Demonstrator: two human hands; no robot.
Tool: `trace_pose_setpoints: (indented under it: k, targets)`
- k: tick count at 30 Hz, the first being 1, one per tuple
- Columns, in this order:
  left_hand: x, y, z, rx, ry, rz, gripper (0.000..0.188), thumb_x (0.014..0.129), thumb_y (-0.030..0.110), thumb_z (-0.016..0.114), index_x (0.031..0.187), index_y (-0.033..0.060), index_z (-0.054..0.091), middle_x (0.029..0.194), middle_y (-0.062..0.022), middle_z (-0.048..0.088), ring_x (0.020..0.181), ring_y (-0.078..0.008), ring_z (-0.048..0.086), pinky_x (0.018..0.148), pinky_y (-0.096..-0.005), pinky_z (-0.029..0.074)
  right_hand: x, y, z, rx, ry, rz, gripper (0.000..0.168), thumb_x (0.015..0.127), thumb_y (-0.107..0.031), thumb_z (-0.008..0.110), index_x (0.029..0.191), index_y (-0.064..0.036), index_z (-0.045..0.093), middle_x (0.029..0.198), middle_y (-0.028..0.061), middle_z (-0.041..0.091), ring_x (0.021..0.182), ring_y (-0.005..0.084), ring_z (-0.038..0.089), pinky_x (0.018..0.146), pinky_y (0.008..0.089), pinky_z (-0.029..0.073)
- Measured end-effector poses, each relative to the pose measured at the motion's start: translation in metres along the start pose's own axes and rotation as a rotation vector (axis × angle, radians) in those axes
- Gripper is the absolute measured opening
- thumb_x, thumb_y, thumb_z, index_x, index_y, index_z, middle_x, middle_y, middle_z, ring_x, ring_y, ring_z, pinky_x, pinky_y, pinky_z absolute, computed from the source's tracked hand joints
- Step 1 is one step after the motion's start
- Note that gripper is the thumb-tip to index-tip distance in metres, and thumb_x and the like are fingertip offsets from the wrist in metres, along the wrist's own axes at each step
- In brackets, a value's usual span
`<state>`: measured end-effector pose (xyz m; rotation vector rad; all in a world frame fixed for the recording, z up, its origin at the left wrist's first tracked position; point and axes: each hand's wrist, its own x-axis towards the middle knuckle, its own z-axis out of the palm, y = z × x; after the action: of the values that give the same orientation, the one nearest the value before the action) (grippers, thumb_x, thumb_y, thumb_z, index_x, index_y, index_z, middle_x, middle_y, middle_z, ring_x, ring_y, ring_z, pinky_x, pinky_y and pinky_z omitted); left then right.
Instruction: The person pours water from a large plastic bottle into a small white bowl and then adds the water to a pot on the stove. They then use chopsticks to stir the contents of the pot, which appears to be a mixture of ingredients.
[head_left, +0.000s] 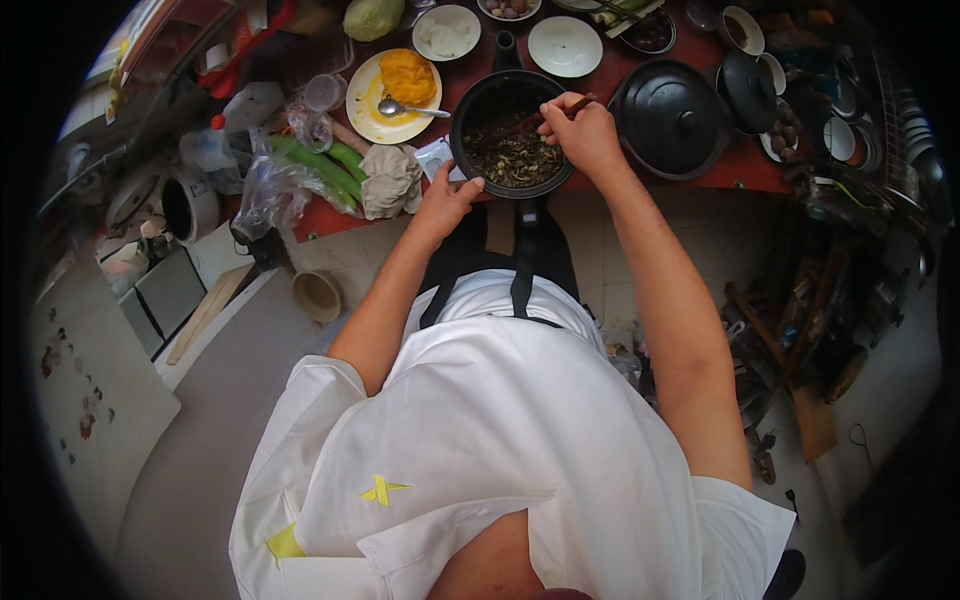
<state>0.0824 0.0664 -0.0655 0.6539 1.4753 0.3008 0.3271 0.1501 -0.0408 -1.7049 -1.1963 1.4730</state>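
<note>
A round black pan sits at the near edge of the red table, with dark, chopped, leafy-looking food in it. My right hand grips the reddish-brown handle of a stirring utensil over the pan's right side. The utensil's lower end is hard to make out against the food. At the lower left rim, my left hand holds the pan's edge, thumb on the rim and index finger pointing away from me. A small white packet lies just beyond these fingers, beside the pan.
Right of the pan stands a lidded black pot. A plate with mashed orange food and a metal spoon lies to the left, near a crumpled cloth and green vegetables. Beyond are a white bowl and the red tabletop.
</note>
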Motion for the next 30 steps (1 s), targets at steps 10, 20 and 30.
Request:
trace_pose_setpoints:
  k: [10, 20, 30]
  targets:
    - [0.036, 0.02, -0.008, 0.012, 0.426, 0.338, 0.066, 0.099, 0.04, 0.056, 0.141, -0.0082, 0.041, 0.13, -0.0248, 0.059, 0.121, -0.0301, 0.058, 0.102, -0.0363, 0.044, -0.019, -0.005, -0.014, 0.169, -0.003, 0.031, 0.02, 0.094, -0.018, 0.063, 0.094, 0.001, 0.07, 0.075, 0.0073, 0.072, 0.064, 0.0108, 0.066, 0.059, 0.026, 0.053]
    - [0.093, 0.034, 0.005, 0.175, 0.59, 0.521, 0.051, 0.105, 0.043, 0.041, 0.122, -0.0028, 0.056, 0.112, -0.0253, 0.065, 0.106, -0.0382, 0.061, 0.092, -0.0411, 0.046, -0.046, 0.011, 0.016, 0.304, 0.077, -0.02, 0.015, 0.096, -0.011, 0.062, 0.096, 0.002, 0.069, 0.079, 0.0075, 0.072, 0.069, 0.0098, 0.066, 0.063, 0.025, 0.053]
    - [0.099, 0.03, 0.01, 0.162, 0.625, 0.624, 0.051, 0.106, 0.043, 0.04, 0.118, -0.0031, 0.058, 0.11, -0.0234, 0.065, 0.104, -0.036, 0.062, 0.092, -0.04, 0.046, -0.066, 0.015, 0.012, -0.099, -0.136, -0.283, 0.021, 0.086, -0.011, 0.068, 0.107, -0.009, 0.071, 0.092, 0.0117, 0.065, 0.086, 0.0277, 0.066, 0.078, 0.0369, 0.053]
